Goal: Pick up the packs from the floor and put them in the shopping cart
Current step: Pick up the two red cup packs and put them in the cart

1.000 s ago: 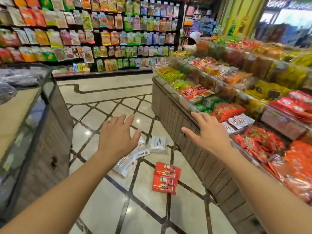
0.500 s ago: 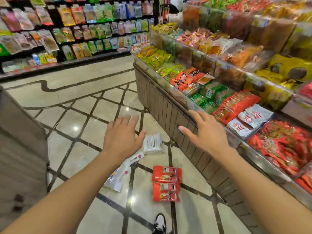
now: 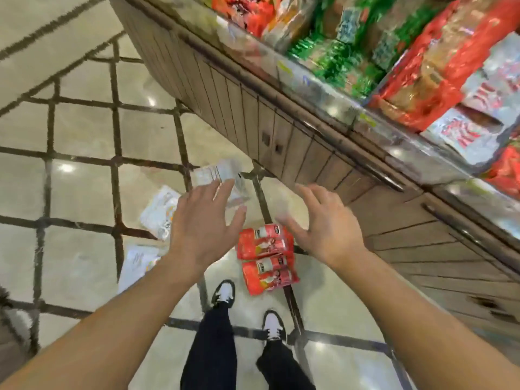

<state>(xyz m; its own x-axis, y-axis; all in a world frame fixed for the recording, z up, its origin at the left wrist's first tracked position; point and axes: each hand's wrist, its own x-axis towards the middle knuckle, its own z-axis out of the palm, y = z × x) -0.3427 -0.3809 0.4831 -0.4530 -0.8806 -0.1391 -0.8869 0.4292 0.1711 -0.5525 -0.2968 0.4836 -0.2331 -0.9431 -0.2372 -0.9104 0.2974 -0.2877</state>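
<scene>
Two red packs (image 3: 266,256) lie side by side on the tiled floor just ahead of my feet. A clear pack with white print (image 3: 222,178) lies further off, near the stand's corner. Two white packs lie to the left, one (image 3: 159,211) partly hidden by my left hand, the other (image 3: 138,263) partly under my left wrist. My left hand (image 3: 205,223) hovers open above the floor, left of the red packs. My right hand (image 3: 323,220) is open too, just right of and above the red packs. Neither hand touches a pack. No shopping cart is in view.
A long display stand with a wood-slat base (image 3: 281,122) runs diagonally along the right, its bins filled with red, green and white snack packs (image 3: 422,66). My two black-and-white shoes (image 3: 247,308) stand on the floor below the packs. A dark object edges in at far left (image 3: 11,319).
The view has tilted sharply down towards the floor. Both hands have dropped closer to the packs, still open, and my legs and shoes have come into sight.
</scene>
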